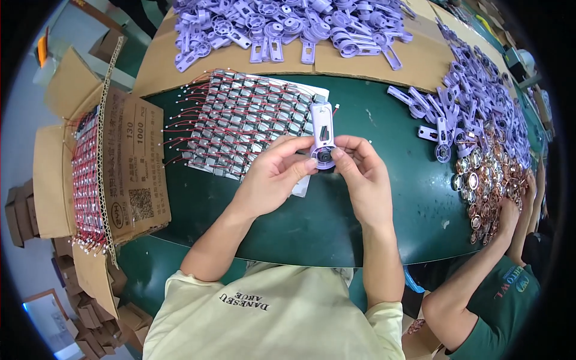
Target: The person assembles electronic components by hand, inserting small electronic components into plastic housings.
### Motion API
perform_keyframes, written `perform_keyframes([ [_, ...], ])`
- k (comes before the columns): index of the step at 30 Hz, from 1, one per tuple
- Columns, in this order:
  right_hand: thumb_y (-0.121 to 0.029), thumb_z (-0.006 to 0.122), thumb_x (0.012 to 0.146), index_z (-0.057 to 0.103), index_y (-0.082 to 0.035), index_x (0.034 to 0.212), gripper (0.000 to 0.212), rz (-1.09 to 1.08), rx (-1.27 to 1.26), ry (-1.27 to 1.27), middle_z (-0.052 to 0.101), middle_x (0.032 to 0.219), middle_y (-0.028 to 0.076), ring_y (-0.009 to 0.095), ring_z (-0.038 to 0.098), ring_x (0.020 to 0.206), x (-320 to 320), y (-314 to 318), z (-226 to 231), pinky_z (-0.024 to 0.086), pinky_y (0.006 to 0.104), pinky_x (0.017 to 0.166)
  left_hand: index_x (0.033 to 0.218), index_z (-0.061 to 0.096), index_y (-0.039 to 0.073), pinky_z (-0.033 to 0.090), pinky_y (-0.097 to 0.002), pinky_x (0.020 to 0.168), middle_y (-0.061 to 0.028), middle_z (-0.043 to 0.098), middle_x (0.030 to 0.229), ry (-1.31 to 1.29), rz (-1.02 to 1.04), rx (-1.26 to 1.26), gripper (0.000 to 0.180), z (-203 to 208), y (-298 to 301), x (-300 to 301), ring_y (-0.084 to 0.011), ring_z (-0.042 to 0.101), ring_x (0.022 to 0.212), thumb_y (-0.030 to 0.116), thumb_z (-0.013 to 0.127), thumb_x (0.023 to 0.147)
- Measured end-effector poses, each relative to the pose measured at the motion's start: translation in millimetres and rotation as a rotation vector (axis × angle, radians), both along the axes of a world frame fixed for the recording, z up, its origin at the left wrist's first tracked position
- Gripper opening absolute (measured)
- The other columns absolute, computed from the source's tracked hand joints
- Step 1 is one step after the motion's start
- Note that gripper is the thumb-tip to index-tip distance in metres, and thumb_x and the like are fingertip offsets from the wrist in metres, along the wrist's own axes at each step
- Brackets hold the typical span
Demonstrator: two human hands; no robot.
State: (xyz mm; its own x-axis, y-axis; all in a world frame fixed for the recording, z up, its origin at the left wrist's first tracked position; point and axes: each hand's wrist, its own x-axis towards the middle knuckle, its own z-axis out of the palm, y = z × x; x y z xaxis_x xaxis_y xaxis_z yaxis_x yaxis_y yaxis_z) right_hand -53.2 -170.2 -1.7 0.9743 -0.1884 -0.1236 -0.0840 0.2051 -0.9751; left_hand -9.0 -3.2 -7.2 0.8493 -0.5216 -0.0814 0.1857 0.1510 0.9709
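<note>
A green table (336,216) carries a sheet of small wired motors (240,120) near its far edge, with bare surface on the near side. Above that bare stretch, left hand (273,174) and right hand (360,171) pinch a lilac plastic housing (323,135) upright between fingertips.

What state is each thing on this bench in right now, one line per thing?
Lilac housing: upright, pinched at its round end by both hands.
Left hand: gripping the housing.
Right hand: gripping the housing.
Small motors: laid in rows on the table.
Cardboard box: open, motors inside.
Loose lilac housings: heaped on cardboard.
</note>
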Motion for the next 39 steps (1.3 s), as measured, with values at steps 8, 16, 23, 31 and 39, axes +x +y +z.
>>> perform_keyframes([
  [8, -0.004, 0.060, 0.092, 0.052, 0.001, 0.111, 0.021, -0.028, 0.235, 0.042, 0.060, 0.101, 0.005, 0.008, 0.057, 0.090, -2, 6, -4, 0.046, 0.0230, 0.081, 0.123, 0.057, -0.003, 0.053, -0.0249, 0.082, -0.0056, 0.054, 0.102, -0.248, -0.018, 0.150, 0.034, -6, -4, -5, -0.0125, 0.061, 0.098, -0.003, 0.062, 0.090],
  [16, -0.006, 0.059, 0.091, 0.050, 0.001, 0.112, 0.024, -0.002, 0.263, 0.039, 0.060, 0.099, 0.006, 0.010, 0.057, 0.089, 1, 4, -7, 0.046, 0.0234, 0.081, 0.118, 0.059, -0.004, 0.054, -0.0250, 0.078, -0.0073, 0.057, 0.103, -0.257, 0.092, 0.044, 0.032, -12, -12, -9, -0.0132, 0.064, 0.091, -0.006, 0.064, 0.087],
  [23, -0.005, 0.058, 0.091, 0.050, 0.002, 0.113, 0.024, 0.036, 0.244, 0.084, 0.060, 0.101, 0.007, 0.012, 0.059, 0.092, 0, -1, -7, 0.047, 0.0251, 0.083, 0.119, 0.057, -0.005, 0.054, -0.0256, 0.081, -0.0068, 0.056, 0.104, -0.393, 0.072, 0.168, 0.032, -12, -12, -10, -0.0135, 0.063, 0.093, -0.005, 0.063, 0.088],
  [31, -0.001, 0.059, 0.092, 0.049, 0.002, 0.119, 0.029, 0.122, 0.271, 0.020, 0.061, 0.102, 0.008, 0.012, 0.060, 0.093, -1, -1, -1, 0.049, 0.0252, 0.083, 0.126, 0.052, -0.006, 0.051, -0.0266, 0.089, -0.0068, 0.050, 0.111, -0.184, 0.047, -0.022, 0.034, -7, -6, -5, -0.0129, 0.060, 0.099, -0.004, 0.057, 0.092],
  [39, 0.003, 0.055, 0.094, 0.046, 0.001, 0.114, 0.022, 0.113, 0.172, -0.112, 0.060, 0.095, 0.004, 0.007, 0.057, 0.085, -3, 10, -13, 0.048, 0.0226, 0.076, 0.102, 0.060, -0.002, 0.047, -0.0237, 0.065, -0.0036, 0.053, 0.092, -0.444, 0.141, 0.101, 0.026, -8, -11, 0, -0.0087, 0.054, 0.074, 0.005, 0.074, 0.082],
])
